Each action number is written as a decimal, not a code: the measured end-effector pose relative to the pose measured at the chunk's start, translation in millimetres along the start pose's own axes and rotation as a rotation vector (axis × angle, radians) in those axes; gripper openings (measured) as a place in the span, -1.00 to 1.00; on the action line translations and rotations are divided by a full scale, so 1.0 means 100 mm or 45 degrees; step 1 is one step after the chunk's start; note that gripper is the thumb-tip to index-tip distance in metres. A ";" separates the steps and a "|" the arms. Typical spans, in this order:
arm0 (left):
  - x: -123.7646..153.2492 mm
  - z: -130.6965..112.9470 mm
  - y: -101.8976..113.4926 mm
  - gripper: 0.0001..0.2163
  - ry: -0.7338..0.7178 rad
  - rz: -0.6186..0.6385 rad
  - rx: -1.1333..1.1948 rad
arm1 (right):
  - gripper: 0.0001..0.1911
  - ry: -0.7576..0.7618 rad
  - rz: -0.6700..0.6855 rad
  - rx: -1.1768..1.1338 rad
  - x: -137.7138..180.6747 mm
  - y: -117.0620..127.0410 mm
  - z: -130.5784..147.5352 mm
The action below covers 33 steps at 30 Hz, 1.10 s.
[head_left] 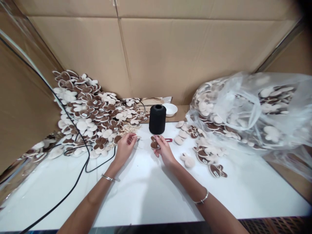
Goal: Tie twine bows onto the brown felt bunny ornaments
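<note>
My right hand (164, 150) holds a small brown-and-cream plush rabbit-shaped piece (155, 143) between its fingers, close to a small red clip (168, 140). My left hand (125, 148) is a short way to its left, with fingertips pinched on what looks like a thin pale thread (137, 144). A tangle of cut pale strings (129, 129) lies just beyond those fingertips. A black thread cone (157, 119) stands straight ahead of my hands. A large heap of similar plush pieces (87, 113) rises to the left.
Several loose plush pieces (207, 152) lie on the white table (146, 195) to the right, below a clear plastic bag (243, 110) stuffed with more. A white bowl (170, 109) sits behind the cone. A black cable (73, 165) crosses the table's left side. Cardboard sheets (195, 55) line the back.
</note>
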<state>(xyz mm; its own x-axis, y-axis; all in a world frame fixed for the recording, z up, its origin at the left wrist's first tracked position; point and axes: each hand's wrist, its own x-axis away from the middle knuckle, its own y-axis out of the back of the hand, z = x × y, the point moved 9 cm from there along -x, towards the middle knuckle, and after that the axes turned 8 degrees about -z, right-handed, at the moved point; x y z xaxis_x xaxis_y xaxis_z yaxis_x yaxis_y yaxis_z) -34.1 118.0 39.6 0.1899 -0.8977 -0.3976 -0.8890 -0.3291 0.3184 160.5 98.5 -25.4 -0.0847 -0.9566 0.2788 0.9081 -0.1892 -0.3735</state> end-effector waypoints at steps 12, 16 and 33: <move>0.09 -0.14 -0.20 -0.80 -0.081 0.212 -0.045 | -0.57 -0.033 0.177 -0.038 0.05 -0.15 -0.04; 0.27 -0.15 -0.44 -0.80 0.177 0.500 0.223 | -0.56 0.087 0.272 0.010 0.10 -0.24 0.03; 0.28 -0.02 -0.41 -0.74 0.482 0.331 0.629 | -0.59 -0.050 0.266 -0.140 0.10 -0.22 -0.07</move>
<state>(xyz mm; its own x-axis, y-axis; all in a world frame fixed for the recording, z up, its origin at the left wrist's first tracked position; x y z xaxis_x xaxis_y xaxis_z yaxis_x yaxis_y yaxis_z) 8.7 105.6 17.5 -0.0031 -1.0000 -0.0035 -0.9946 0.0035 -0.1034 136.5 91.5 -20.0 0.1183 -0.9686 0.2185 0.8539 -0.0131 -0.5203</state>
